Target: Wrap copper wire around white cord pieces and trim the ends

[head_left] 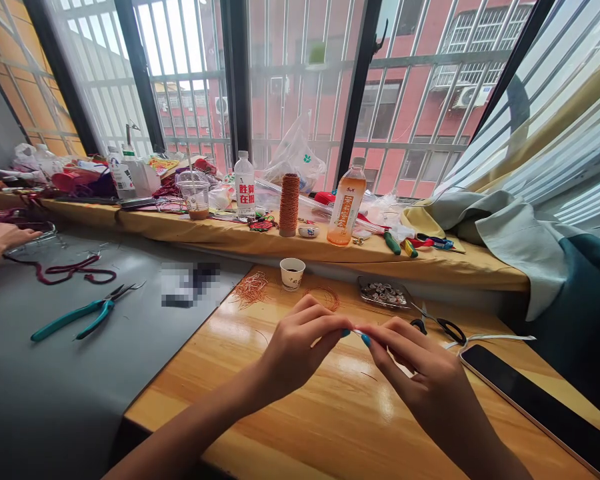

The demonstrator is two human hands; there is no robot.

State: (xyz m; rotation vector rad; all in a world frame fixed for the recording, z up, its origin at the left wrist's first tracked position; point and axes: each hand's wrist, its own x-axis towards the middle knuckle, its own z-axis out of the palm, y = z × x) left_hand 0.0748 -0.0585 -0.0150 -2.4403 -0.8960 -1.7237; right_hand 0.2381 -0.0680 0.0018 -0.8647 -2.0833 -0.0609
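Above the wooden table, my left hand (300,337) and my right hand (420,363) meet with thumbs and index fingertips pinched. A small, thin, pale piece (359,332) bridges the two pinches; the fingers cover most of it, so its kind is unclear. Just beyond my hands stands a white paper cup (293,275) with dark contents. A coil of thin orange-brown cord (325,299) lies beside it, and a loose bundle of cut cord (251,289) is to its left. Past my right hand sits a clear tray (409,303) holding several small whitish pieces.
Scissors (450,329) and a phone (530,400) lie at right. Teal pliers (95,313) rest on the grey table, near another person's hand (5,237) and dark red cord (75,268). A cord spool (289,207) and an orange drink bottle (347,207) stand on the ledge.
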